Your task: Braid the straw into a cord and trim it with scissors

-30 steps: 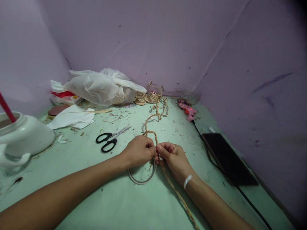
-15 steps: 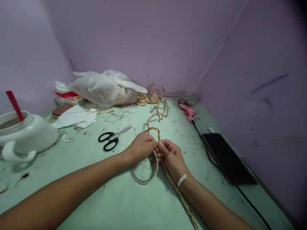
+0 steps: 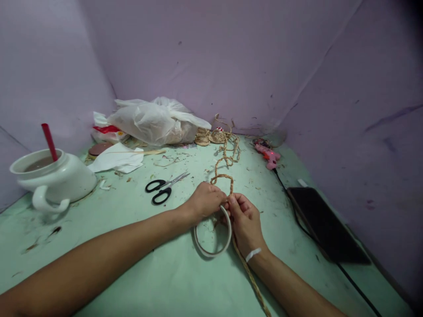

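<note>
A pale, thin ring [image 3: 211, 254] stands tilted over the table below my hands. My left hand [image 3: 207, 200] is closed at the ring's upper edge, its fingertips partly hidden. Close against it, my right hand [image 3: 245, 220] pinches a braided straw-coloured rope [image 3: 250, 274] between thumb and fingers. The rope loops above both hands, trails back toward the wall and also runs down along my right wrist to the front. Exactly where rope and ring meet is covered by my fingers. A white band circles my right wrist.
Black-handled scissors [image 3: 161, 196] lie left of my hands. Farther left stands a white pot [image 3: 71, 178] with a red stick in it. White plastic bags [image 3: 152, 123] and woven pieces [image 3: 202, 137] rest at the back. A pink glue gun [image 3: 269, 156], its cord and a dark phone [image 3: 325, 224] are right.
The view has turned slightly left, so everything sits farther right in the picture. Both hands keep their closed grips, and the ring leans at a slightly different angle.
</note>
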Demonstrator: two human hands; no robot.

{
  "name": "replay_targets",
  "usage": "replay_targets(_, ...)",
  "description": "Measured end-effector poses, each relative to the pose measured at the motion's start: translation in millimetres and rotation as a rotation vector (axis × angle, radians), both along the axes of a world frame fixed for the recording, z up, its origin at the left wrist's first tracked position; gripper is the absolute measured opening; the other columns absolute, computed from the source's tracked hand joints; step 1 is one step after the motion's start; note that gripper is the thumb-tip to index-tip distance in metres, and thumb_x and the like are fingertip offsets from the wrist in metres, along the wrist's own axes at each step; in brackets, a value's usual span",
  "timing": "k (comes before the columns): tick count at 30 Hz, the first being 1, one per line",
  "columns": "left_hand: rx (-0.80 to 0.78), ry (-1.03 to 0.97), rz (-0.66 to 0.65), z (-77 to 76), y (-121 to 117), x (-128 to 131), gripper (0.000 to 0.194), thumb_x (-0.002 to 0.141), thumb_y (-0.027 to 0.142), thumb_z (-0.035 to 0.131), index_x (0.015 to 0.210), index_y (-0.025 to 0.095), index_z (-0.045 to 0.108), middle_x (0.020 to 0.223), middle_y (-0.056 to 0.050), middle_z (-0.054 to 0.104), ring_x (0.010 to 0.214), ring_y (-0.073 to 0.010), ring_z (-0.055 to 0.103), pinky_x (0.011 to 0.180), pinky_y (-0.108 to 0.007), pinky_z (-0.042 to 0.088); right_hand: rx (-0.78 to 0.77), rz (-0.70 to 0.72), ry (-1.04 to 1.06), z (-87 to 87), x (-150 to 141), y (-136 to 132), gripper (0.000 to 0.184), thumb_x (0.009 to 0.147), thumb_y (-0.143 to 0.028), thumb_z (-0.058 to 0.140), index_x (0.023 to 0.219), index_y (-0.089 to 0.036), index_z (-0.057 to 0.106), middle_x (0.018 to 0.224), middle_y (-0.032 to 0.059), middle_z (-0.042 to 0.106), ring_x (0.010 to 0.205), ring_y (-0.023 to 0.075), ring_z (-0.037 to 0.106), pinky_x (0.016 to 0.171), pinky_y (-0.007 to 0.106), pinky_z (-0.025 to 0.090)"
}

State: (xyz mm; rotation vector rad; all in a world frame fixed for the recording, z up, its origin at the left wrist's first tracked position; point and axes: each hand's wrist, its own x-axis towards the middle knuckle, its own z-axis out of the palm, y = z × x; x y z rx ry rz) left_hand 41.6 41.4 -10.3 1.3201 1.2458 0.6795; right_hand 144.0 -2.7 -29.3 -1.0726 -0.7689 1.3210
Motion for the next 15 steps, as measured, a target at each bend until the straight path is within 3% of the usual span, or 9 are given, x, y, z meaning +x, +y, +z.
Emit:
replay_targets(4, -0.007, 0.055, 0.098, 22.3, 2, -12, 0.022, 0.061, 0.014, 0.037, 0.041, 0.018, 0.029, 0.031, 0.009, 0.020, 0.029, -0.0040, 0.015, 0.034, -0.018, 0.015, 0.135, 0.040, 0.050, 4.5, 7, -2, 0.023, 0.073, -0.034, 0.059, 0.062, -0.017, 0.050, 0.053, -0.0076, 0.044, 0.044, 0.0034, 0.038, 0.058, 0.020, 0.045)
replay_targets(7, 0.042, 0.084, 0.015, 49.2, 5, -34, 0.017, 0.062, 0.018, 0.048, 0.045, 0.016, 0.045, 0.034, 0.006, 0.034, 0.032, -0.0045, 0.025, 0.036, -0.018, 0.018, 0.019, 0.128, 0.052, 3.0, 11, 2, 0.020, 0.071, -0.033, 0.062, 0.064, -0.016, 0.053, 0.056, -0.0049, 0.051, 0.046, 0.0044, 0.043, 0.052, 0.019, 0.044)
replay_targets(8, 0.149, 0.162, -0.056, 57.4, 9, -44, 0.012, 0.063, 0.022, 0.051, 0.053, 0.015, 0.053, 0.037, 0.005, 0.040, 0.035, -0.0059, 0.030, 0.038, -0.018, 0.022, -0.024, 0.140, 0.063, 2.2, 12, 5, 0.020, 0.069, -0.033, 0.064, 0.064, -0.016, 0.054, 0.057, -0.0042, 0.052, 0.046, 0.0050, 0.045, 0.049, 0.019, 0.044)
replay_targets(9, 0.260, 0.278, -0.029, 64.1, 14, -56, 0.014, 0.066, 0.027, 0.050, 0.061, 0.016, 0.057, 0.038, 0.004, 0.042, 0.036, -0.0071, 0.033, 0.039, -0.019, 0.024, -0.058, 0.138, 0.076, 1.6, 12, 7, 0.020, 0.068, -0.033, 0.065, 0.064, -0.016, 0.055, 0.057, -0.0038, 0.053, 0.045, 0.0055, 0.046, 0.048, 0.020, 0.044)
replay_targets(11, 0.387, 0.636, 0.144, 71.2, 30, -83, 0.021, 0.070, 0.032, 0.047, 0.071, 0.016, 0.061, 0.042, 0.002, 0.046, 0.040, -0.0094, 0.038, 0.043, -0.021, 0.028, -0.104, 0.109, 0.088, 1.5, 12, 11, 0.021, 0.064, -0.033, 0.068, 0.065, -0.015, 0.057, 0.054, -0.0041, 0.052, 0.042, 0.0055, 0.044, 0.049, 0.022, 0.047)
replay_targets(12, 0.461, 0.874, 0.228, 71.3, 39, -97, 0.023, 0.071, 0.033, 0.046, 0.073, 0.017, 0.062, 0.047, 0.000, 0.051, 0.046, -0.0111, 0.043, 0.048, -0.023, 0.032, -0.118, 0.089, 0.084, 1.9, 13, 12, 0.021, 0.063, -0.033, 0.069, 0.067, -0.014, 0.059, 0.052, -0.0046, 0.051, 0.041, 0.0053, 0.043, 0.049, 0.023, 0.048)
replay_targets(15, 0.499, 1.060, 0.356, 61.8, 60, -134, 0.019, 0.067, 0.027, 0.052, 0.066, 0.011, 0.061, 0.064, -0.008, 0.057, 0.068, -0.0205, 0.050, 0.063, -0.033, 0.036, -0.144, 0.069, 0.064, 4.2, 13, 14, 0.026, 0.060, -0.032, 0.070, 0.074, -0.011, 0.064, 0.049, -0.0050, 0.050, 0.039, 0.0046, 0.040, 0.046, 0.023, 0.049)
